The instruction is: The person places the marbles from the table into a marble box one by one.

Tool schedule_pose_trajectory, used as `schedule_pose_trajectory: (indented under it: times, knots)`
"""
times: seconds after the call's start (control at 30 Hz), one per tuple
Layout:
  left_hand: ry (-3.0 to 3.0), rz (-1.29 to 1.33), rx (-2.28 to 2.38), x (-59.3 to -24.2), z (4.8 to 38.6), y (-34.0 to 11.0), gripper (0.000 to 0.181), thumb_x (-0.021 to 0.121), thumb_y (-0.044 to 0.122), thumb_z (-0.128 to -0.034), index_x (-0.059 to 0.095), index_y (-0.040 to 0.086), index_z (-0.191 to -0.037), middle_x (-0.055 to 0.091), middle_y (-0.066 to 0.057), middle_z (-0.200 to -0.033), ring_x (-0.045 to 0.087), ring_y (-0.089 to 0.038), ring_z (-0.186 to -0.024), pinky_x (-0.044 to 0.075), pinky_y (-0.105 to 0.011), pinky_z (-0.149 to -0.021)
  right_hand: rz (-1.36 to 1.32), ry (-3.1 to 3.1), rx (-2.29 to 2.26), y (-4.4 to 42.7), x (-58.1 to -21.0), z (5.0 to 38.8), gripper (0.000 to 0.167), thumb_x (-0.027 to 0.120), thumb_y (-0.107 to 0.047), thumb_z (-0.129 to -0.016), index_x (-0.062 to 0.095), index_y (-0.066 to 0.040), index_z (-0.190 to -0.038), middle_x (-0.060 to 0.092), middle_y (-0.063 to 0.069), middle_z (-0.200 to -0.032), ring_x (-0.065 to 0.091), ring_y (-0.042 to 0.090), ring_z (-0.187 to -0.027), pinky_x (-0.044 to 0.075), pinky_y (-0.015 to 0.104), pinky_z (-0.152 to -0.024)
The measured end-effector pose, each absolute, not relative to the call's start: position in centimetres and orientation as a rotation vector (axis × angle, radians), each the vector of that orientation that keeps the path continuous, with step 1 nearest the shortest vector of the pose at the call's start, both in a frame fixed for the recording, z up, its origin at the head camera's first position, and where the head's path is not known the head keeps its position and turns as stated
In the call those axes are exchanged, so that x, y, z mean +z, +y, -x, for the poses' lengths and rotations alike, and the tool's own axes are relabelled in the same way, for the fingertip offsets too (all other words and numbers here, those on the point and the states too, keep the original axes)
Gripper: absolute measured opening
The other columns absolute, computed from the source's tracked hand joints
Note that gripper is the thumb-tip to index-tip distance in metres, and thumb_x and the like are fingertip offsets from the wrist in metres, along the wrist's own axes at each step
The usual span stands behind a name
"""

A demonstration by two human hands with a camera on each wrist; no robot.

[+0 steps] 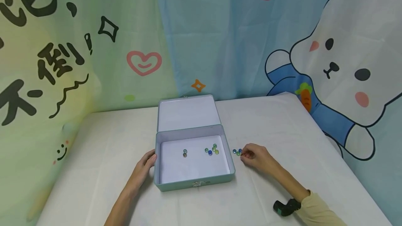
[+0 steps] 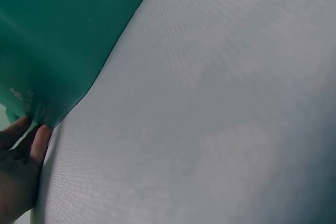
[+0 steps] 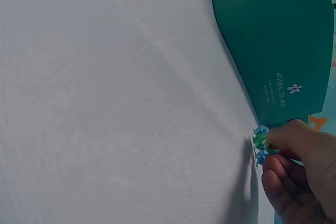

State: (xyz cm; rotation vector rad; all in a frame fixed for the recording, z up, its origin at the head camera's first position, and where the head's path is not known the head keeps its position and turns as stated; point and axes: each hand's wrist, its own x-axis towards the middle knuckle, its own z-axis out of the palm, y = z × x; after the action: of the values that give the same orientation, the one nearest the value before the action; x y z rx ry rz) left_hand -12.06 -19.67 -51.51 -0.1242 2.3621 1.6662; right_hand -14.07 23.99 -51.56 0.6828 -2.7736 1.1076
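A green metal box (image 1: pixel 198 183) stands with its lid (image 1: pixel 188 113) laid back; a few marbles (image 1: pixel 210 152) lie inside at the right and two (image 1: pixel 185 155) left of centre. The left hand (image 1: pixel 139 172) holds the box's left side, its fingertips against the wall, as the left wrist view also shows at the hand (image 2: pixel 21 166). Right of the box, the right hand (image 1: pixel 255 157) has thumb and fingers bent at a small group of marbles (image 1: pixel 234 151). In the right wrist view the hand (image 3: pixel 299 169) touches marbles (image 3: pixel 260 139); whether it pinches one is unclear.
A white cloth (image 1: pixel 119 132) covers the table. Behind it hangs a printed curtain (image 1: pixel 201 44). A black device (image 1: pixel 286 207) sits by the right sleeve (image 1: pixel 320 210).
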Motion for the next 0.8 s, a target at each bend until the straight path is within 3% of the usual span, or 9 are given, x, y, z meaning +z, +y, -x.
schedule_pose_trajectory:
  times: [0.27, 0.57, 0.8]
  knots:
    - [2.358, 0.136, 1.667, -51.4, 12.1, -19.6, 0.058, 0.041, 0.051, -0.0997, 0.039, 0.015, -0.146, 0.045, -0.015, -0.149, 0.049, -0.036, -0.13, 0.023, -0.064, -0.114, -0.764, -2.684, 1.14, 24.1, -50.0, 14.6, 0.017, 0.074, 0.005, -0.077, 0.065, -0.007, -0.084, 0.067, 0.002, -0.079, 0.056, -0.001, -0.07, 0.053, 0.02, -0.062]
    - [2.364, 0.138, 1.684, -51.4, 12.4, -19.7, 0.058, 0.042, 0.052, -0.0991, 0.04, 0.016, -0.145, 0.047, -0.013, -0.148, 0.05, -0.035, -0.129, 0.023, -0.062, -0.114, -0.756, -2.672, 1.232, 22.7, -45.4, 17.2, 0.01, 0.073, -0.007, -0.084, 0.068, -0.013, -0.089, 0.07, -0.002, -0.085, 0.058, 0.002, -0.075, 0.054, 0.02, -0.07]
    - [2.366, 0.159, 1.661, -51.7, 12.3, -19.5, 0.062, 0.042, 0.053, -0.0984, 0.039, 0.014, -0.146, 0.046, -0.015, -0.148, 0.051, -0.036, -0.129, 0.027, -0.061, -0.113, -0.884, -2.659, 1.248, 19.4, -42.3, 19.1, 0.007, 0.072, -0.008, -0.086, 0.067, -0.011, -0.09, 0.069, 0.001, -0.087, 0.059, 0.005, -0.077, 0.054, 0.021, -0.072]
